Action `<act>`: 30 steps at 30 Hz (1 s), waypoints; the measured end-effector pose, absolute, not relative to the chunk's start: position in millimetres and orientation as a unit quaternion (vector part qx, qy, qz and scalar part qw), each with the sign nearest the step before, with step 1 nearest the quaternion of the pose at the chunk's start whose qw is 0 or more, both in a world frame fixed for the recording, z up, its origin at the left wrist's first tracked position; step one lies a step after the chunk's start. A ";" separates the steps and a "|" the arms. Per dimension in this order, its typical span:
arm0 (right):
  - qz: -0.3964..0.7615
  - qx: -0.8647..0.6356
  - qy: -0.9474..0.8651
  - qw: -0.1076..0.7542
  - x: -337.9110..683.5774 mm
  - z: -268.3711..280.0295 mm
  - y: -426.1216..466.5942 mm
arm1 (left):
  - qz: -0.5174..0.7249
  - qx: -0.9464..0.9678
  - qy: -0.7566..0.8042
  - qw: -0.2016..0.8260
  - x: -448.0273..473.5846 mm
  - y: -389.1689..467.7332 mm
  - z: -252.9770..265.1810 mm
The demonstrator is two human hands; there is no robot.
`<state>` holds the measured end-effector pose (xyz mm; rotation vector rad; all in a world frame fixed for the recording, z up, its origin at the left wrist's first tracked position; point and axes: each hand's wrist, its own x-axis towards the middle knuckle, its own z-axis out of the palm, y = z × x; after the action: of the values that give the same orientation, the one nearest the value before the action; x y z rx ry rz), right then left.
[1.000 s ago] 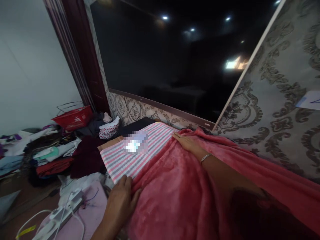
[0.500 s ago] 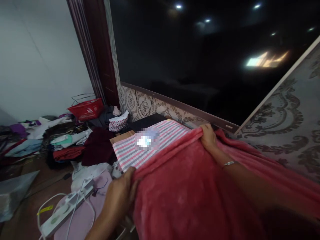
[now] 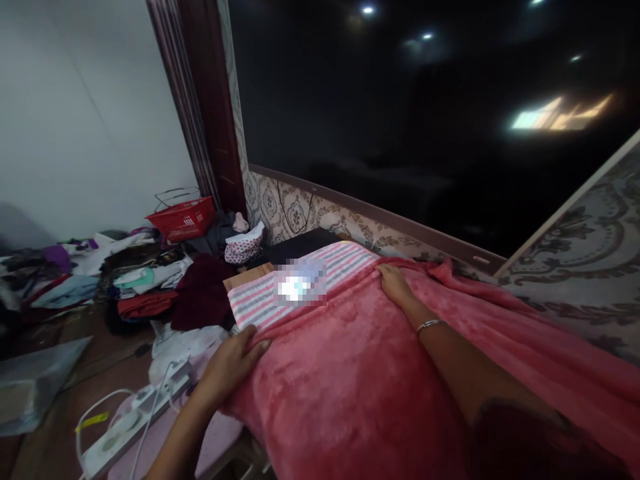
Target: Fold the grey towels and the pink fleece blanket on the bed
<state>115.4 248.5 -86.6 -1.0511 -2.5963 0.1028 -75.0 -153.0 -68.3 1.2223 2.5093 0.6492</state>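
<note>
A red plush blanket (image 3: 340, 373) is spread over a surface in front of me. Its far edge lies across a striped cloth (image 3: 250, 300) in pink, white and grey. At the near left corner of that edge, my left hand (image 3: 233, 363) is closed on the blanket, thumb on top. Farther right along the same edge, my right hand (image 3: 397, 287), with a bracelet on its wrist, grips the blanket from above; its fingertips are partly hidden. A blurred bright patch covers part of the striped cloth.
A white power strip (image 3: 133, 423) with cords lies on a pinkish stool (image 3: 215, 443) at left. Folded clothes (image 3: 150, 280) and a red basket (image 3: 183, 219) stand beyond. A large dark screen (image 3: 400, 120) hangs over the back edge, above a black flat object (image 3: 303, 245).
Both hands have lowered the blanket's raised edge onto the striped cloth. My right hand has moved down and slightly left, and the blanket lies flatter. The view has shifted slightly.
</note>
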 end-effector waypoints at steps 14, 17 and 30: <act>0.040 -0.345 -0.938 0.006 123.4 -54.9 240.8 | 0.308 0.466 0.814 0.160 -77.0 -165.8 -57.5; 0.013 -0.349 -0.937 0.000 120.0 -45.6 231.0 | 0.323 0.457 0.815 0.149 -75.8 -167.0 -54.3; -0.071 -0.487 -0.843 0.219 122.1 25.4 219.6 | 0.369 0.420 0.828 0.035 -79.6 -172.4 -18.3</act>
<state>122.1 219.6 25.4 -1.3462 -2.3317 -0.1970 -79.6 -172.4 -18.3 1.2916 2.5457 1.1341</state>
